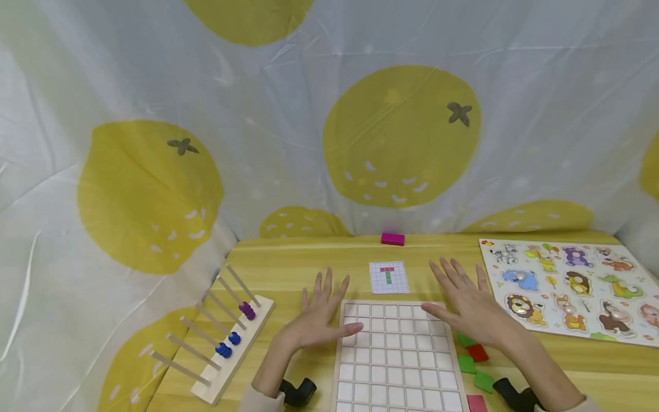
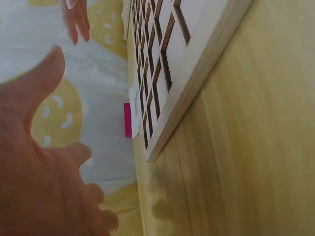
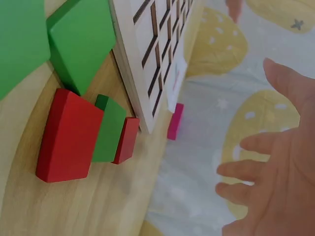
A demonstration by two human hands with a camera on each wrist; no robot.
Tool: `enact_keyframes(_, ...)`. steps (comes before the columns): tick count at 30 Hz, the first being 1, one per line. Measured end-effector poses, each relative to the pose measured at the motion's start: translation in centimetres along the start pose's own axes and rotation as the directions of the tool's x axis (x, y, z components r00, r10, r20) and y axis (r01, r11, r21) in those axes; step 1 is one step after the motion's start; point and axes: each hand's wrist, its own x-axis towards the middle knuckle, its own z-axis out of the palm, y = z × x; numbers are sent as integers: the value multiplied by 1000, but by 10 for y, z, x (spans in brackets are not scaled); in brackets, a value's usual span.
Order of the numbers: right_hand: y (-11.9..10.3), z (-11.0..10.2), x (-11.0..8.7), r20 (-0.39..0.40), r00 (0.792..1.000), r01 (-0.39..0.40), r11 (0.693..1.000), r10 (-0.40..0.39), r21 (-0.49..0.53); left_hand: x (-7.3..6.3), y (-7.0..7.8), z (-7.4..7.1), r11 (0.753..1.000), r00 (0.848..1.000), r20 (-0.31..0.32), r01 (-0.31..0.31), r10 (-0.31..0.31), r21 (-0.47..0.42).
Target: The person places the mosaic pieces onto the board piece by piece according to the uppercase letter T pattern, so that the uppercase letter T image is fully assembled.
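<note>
A wooden grid board (image 1: 396, 357) with white square cells lies at the front middle of the table. Over its left edge my left hand (image 1: 319, 320) hovers, fingers spread and holding nothing. My right hand (image 1: 471, 309) is likewise spread above the board's upper right corner, also holding nothing. Behind the board lies a pattern card (image 1: 389, 277) with a red and green T on a grid. Along the board's right side are green squares (image 3: 81, 44) and red squares (image 3: 69, 137), partly under my right hand and wrist in the head view.
A bead rack (image 1: 231, 349) with upright pegs, blue and purple beads stands at left. At right lies an animal puzzle board (image 1: 571, 292). A magenta block (image 1: 393, 239) sits at the table's back edge, before a lemon-patterned curtain (image 1: 288, 126).
</note>
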Motion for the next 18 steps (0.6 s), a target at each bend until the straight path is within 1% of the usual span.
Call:
enact_keyframes(2,0,-3,-1,23,1000,0,1000,0,32,-4,-7,-1,998,994,107,-4,10,-56)
enact_keyframes(4,1,-6,-2,47,999,-3,997,-1,77,-7,-12,-3,996,982,189,1,17,-93)
enact_keyframes(7,6,-13,-2,52,999,0,989,-8,148,-8,-17,-5,996,966,257,1,23,-94)
enact_keyframes(11,18,-24,1,37,999,1,964,-12,267,-9,-18,-4,998,959,281,2,14,-55)
enact_keyframes(14,31,-33,1,37,999,-3,930,-12,368,-11,-18,-3,999,958,286,-3,13,-37)
enact_keyframes(18,44,-42,-1,83,996,-26,879,-15,476,-12,-17,-2,1000,958,286,-9,12,-13)
